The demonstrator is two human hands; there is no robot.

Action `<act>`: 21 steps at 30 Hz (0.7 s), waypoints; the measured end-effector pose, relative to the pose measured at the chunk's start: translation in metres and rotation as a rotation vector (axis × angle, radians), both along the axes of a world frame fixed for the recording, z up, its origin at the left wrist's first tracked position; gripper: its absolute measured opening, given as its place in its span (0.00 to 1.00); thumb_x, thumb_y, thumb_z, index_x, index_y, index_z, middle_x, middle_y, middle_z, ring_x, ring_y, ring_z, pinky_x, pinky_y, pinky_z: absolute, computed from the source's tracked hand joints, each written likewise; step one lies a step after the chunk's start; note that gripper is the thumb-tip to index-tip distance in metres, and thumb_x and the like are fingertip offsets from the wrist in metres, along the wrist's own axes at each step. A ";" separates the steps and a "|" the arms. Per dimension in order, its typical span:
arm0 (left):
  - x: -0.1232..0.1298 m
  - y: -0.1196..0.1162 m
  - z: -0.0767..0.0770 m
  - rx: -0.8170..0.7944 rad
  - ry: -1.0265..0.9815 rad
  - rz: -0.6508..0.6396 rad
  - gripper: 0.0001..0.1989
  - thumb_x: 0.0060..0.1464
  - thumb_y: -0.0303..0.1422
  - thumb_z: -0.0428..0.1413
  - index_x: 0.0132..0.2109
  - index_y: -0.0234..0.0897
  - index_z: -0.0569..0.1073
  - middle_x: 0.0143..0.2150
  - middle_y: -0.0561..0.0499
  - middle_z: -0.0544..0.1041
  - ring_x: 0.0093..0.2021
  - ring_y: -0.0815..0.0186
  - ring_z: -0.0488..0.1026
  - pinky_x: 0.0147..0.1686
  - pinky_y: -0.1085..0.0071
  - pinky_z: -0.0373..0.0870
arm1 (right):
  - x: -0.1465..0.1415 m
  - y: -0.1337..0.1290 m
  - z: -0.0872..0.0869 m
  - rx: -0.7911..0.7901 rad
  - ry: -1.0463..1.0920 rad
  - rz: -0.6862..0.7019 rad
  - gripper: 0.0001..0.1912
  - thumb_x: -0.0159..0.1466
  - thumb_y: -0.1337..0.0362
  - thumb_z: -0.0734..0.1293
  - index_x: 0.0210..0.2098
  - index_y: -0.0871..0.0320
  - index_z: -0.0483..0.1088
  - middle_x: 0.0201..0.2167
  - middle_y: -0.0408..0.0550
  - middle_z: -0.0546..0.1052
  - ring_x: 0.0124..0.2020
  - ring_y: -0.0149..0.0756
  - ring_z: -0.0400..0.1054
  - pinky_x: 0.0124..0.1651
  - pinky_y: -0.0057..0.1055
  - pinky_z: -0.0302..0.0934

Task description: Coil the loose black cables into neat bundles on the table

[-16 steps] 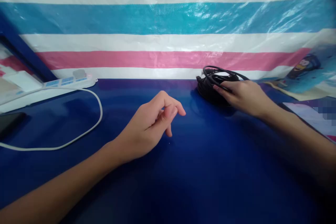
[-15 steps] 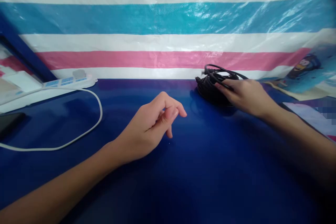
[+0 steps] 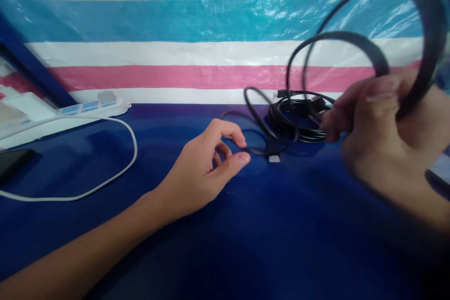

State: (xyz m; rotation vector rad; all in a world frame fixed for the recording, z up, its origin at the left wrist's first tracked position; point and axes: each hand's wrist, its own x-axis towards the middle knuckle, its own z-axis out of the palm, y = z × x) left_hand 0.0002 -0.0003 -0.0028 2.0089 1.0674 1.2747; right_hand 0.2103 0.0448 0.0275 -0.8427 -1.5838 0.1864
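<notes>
Two hands are showing; what's the right hand [image 3: 390,136] doing?

It's closing around a looped black cable [image 3: 434,21], raising it above the blue table [image 3: 246,243]; a plug [image 3: 273,151] is resting there beside a black coil [image 3: 311,137].

And the left hand [image 3: 197,166]?

Thumb and forefinger are standing slightly apart near the cable; I can't tell whether they're touching it.
</notes>
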 end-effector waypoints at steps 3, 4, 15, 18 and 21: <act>-0.002 0.007 -0.001 0.058 0.140 0.209 0.13 0.54 0.30 0.56 0.47 0.43 0.66 0.46 0.53 0.72 0.41 0.69 0.72 0.39 0.72 0.69 | -0.011 -0.008 -0.003 -0.014 0.118 0.186 0.16 0.68 0.56 0.59 0.27 0.57 0.65 0.17 0.41 0.59 0.16 0.28 0.56 0.19 0.29 0.51; -0.004 0.009 -0.001 0.057 0.190 0.241 0.15 0.54 0.31 0.57 0.49 0.44 0.66 0.48 0.52 0.72 0.44 0.67 0.71 0.42 0.70 0.69 | -0.011 -0.007 -0.004 -0.078 0.133 0.266 0.17 0.68 0.55 0.59 0.27 0.57 0.65 0.17 0.41 0.60 0.16 0.28 0.56 0.18 0.29 0.52; -0.004 0.013 0.003 -0.045 0.798 0.120 0.19 0.55 0.51 0.50 0.41 0.39 0.70 0.33 0.51 0.77 0.37 0.58 0.73 0.46 0.57 0.62 | 0.005 0.023 -0.023 -0.337 -0.496 0.251 0.20 0.67 0.50 0.59 0.50 0.57 0.64 0.40 0.49 0.73 0.38 0.37 0.69 0.38 0.32 0.63; -0.006 0.016 0.007 -0.114 0.788 0.242 0.20 0.57 0.51 0.47 0.34 0.39 0.70 0.27 0.53 0.75 0.34 0.59 0.72 0.43 0.59 0.62 | 0.007 0.027 -0.028 -0.309 -0.644 0.209 0.18 0.67 0.52 0.60 0.49 0.57 0.66 0.42 0.49 0.74 0.38 0.38 0.70 0.37 0.32 0.62; -0.012 0.023 0.009 -0.188 0.746 0.320 0.14 0.55 0.46 0.50 0.35 0.42 0.71 0.28 0.55 0.76 0.33 0.61 0.72 0.39 0.63 0.62 | 0.009 0.032 -0.028 -0.327 -0.686 0.157 0.16 0.67 0.54 0.59 0.44 0.58 0.70 0.39 0.48 0.75 0.37 0.38 0.70 0.38 0.34 0.62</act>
